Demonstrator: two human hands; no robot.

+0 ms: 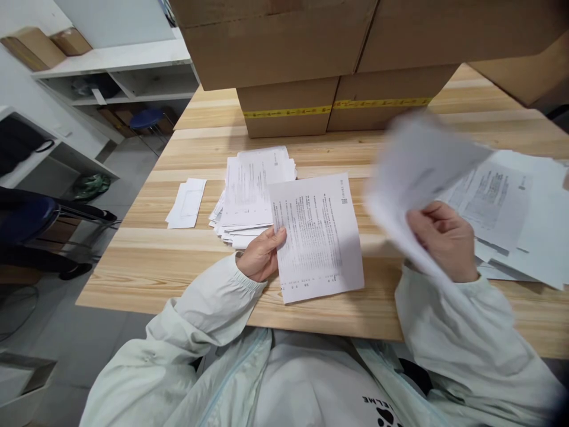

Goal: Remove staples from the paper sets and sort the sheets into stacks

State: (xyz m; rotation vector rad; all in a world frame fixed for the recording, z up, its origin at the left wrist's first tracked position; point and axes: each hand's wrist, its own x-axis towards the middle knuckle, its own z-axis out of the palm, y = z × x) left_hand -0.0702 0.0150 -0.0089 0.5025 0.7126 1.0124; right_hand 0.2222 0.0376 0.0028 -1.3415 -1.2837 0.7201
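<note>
Left hand [262,255]: the left edge of a printed sheet [317,243] is pinched between thumb and fingers.
Right hand [444,240]: blurred paper [413,166] is gripped with the fingers curled in; it is raised above the bench [146,267], and part of it is hung over the sleeve.
Printed sheet: it is held in front of the body, between the hands; whether it is backed by further sheets cannot be told.
Handling: both papers would be expected to be light, limp and easily creased or torn, with a smooth face that may slip; they are best taken by an edge, thumb above and fingers below.
Paper pile [253,184]: it is stacked unevenly just beyond the left hand, and its right side is overlapped in view by the printed sheet.
Slips [191,201]: they are laid overlapping, to the left of the pile.
Loose papers [537,207]: they are spread at the right, beyond the right hand.
Boxes [288,124]: they are stacked at the back, the lower ones banded with yellow tape.
Count: two hands, one pile, at least two slips and four stacked boxes are seen; the sheets in the blurred paper, pile and loose papers cannot be counted.
</note>
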